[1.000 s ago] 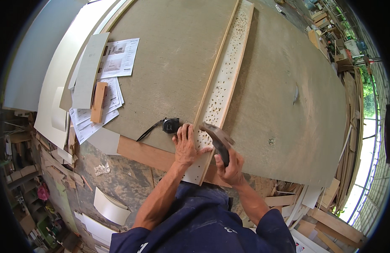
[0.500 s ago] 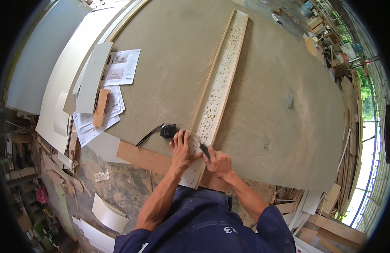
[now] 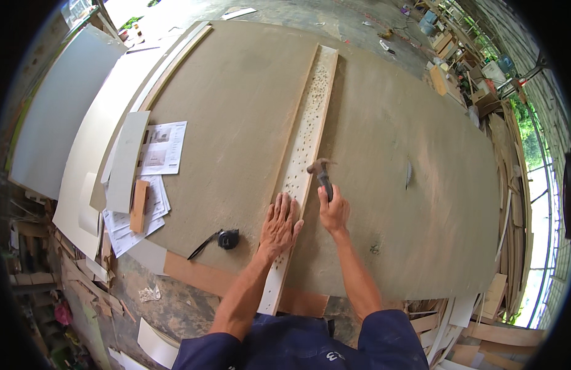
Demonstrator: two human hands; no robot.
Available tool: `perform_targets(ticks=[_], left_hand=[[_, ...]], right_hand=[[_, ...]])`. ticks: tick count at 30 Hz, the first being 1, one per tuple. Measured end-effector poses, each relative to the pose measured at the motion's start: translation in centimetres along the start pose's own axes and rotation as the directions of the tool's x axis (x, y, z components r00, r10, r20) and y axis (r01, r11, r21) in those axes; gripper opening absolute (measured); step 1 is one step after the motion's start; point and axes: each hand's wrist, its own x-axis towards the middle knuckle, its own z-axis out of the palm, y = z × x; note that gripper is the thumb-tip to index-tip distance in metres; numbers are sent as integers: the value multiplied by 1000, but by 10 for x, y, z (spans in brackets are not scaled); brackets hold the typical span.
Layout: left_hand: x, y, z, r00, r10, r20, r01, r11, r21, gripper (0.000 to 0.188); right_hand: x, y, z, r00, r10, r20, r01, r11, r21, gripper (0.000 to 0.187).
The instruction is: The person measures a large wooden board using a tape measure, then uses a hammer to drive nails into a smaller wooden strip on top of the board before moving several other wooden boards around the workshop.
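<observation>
Wooden-rimmed white channel, long and straight, stretches away from the person across a dusty tan worktop. Both hands have shifted farther along it, suggesting the work now reaches another stretch. The left hand lies flat on it, fingers slightly spread; the right hand wraps its fingers round a claw hammer, rusty head at the right rim. Small brown specks, holes or chips, dot the channel.
</observation>
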Motion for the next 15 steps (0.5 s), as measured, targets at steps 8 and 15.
perform_targets(ticks=[8,15], left_hand=[[0,0,9,987,-91,131,90,996,9,59],[10,3,-3,979,-105,174,97,994,50,60]], right_hand=[[102,8,6,977,-165,-137,161,986,-38,30],[78,13,9,811,-468,-352,503,864,12,30]])
